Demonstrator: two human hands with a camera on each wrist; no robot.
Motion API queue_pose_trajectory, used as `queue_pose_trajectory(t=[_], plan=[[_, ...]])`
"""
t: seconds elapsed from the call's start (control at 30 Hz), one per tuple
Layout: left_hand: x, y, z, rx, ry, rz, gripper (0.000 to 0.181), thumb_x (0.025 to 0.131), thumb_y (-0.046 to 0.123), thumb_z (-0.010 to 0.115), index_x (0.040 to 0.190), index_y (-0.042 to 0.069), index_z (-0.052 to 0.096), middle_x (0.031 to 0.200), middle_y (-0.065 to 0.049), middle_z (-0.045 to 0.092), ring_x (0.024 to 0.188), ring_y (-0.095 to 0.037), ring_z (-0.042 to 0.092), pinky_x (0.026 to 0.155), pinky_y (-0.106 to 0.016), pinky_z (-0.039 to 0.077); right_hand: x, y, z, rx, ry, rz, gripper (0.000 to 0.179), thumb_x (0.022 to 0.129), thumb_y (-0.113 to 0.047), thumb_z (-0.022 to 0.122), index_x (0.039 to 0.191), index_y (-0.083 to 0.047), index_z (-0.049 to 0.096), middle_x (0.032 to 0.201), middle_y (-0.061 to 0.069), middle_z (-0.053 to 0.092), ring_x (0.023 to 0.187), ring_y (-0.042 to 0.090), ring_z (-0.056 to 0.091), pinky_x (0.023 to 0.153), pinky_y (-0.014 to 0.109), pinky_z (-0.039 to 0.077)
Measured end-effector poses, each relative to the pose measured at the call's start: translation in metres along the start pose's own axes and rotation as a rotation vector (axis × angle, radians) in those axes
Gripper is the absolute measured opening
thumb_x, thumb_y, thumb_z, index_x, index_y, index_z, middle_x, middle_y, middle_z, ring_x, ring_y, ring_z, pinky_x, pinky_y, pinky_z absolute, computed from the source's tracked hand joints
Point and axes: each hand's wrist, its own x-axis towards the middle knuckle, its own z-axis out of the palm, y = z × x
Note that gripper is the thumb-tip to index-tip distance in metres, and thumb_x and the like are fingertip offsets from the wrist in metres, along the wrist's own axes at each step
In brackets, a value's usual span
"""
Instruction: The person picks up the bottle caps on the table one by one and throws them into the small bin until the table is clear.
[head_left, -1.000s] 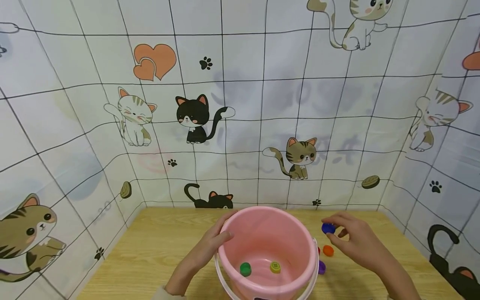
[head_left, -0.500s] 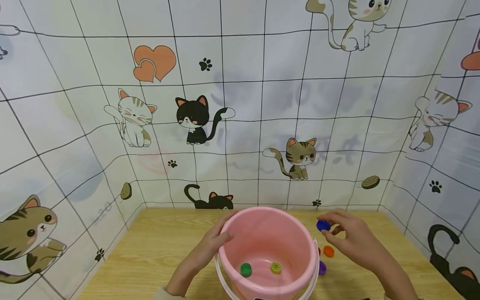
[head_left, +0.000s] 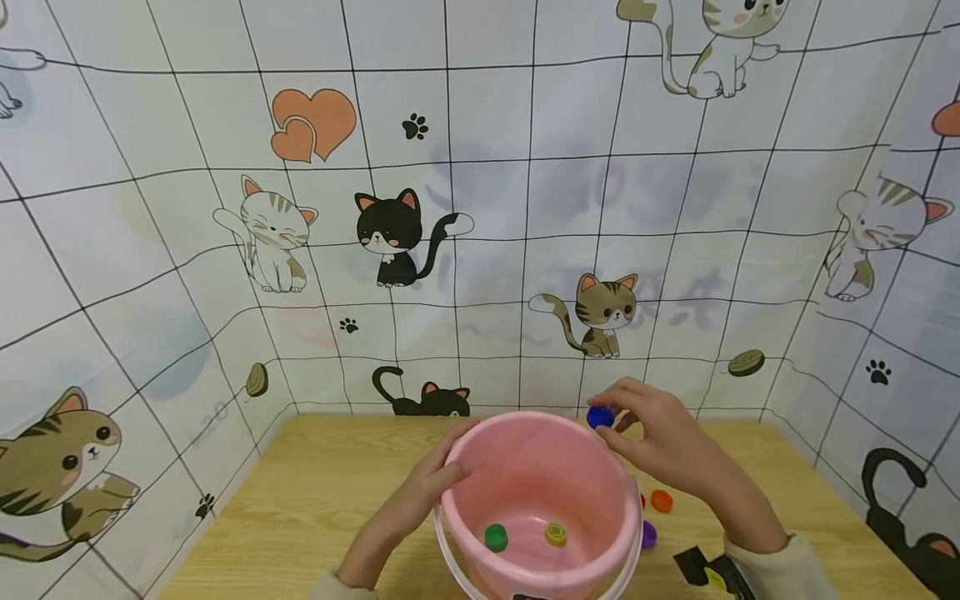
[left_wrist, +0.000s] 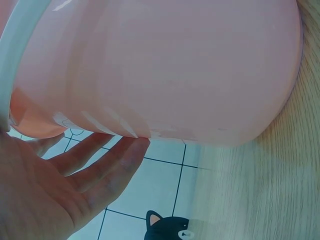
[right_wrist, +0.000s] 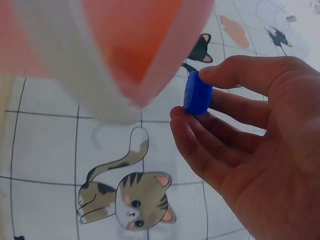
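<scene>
A pink bucket (head_left: 468,558) with a white handle stands on the table, tipped toward me so its inside shows. My left hand (head_left: 423,487) grips its left rim, thumb over the edge; in the left wrist view the fingers (left_wrist: 107,175) lie along the outer wall. Between thumb and fingertips, my right hand (head_left: 656,429) pinches a blue bottle cap (head_left: 601,417) at the bucket's back right rim. The right wrist view shows this blue cap (right_wrist: 198,94) side-on, just outside the rim. A green cap (head_left: 496,537) and a yellow cap (head_left: 556,534) lie inside on the bottom.
Right of the bucket, an orange cap (head_left: 662,501) and a purple cap (head_left: 649,534) lie on the wooden table (head_left: 330,454). A red one is mostly hidden behind the rim. A cat-patterned tiled wall covering (head_left: 495,192) encloses the back and sides.
My right hand has moved left and up with the blue cap, from over the table to the bucket's rim. My left hand keeps its grip on the bucket.
</scene>
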Motion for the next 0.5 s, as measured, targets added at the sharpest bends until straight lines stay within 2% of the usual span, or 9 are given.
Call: queue_pose_trajectory(t=[0.27,0.5], plan=[[0.0,0.002,0.0,-0.014,-0.017,0.019,0.056,0.104,0.023,0.048,0.159,0.026,0.035,0.152,-0.023,0.046,0.112,-0.052,0.066,0.09,-0.06,0.059,0.038,-0.013,-0.004,-0.021,-0.071,-0.099,0.024,0.09,-0.005,0.076,0.113,-0.009,0.073,0.103,-0.002,0.068,0.085,0.007,0.067,0.073,0.023,0.061],[-0.001,0.002,0.0,-0.01,-0.009,0.018,0.057,0.103,0.023,0.048,0.159,0.026,0.035,0.151,-0.021,0.047,0.113,-0.051,0.066,0.09,-0.059,0.059,0.059,-0.023,-0.003,-0.012,-0.163,-0.065,0.024,0.092,-0.011,0.076,0.115,-0.008,0.072,0.106,0.001,0.069,0.089,0.009,0.069,0.077,0.023,0.061]])
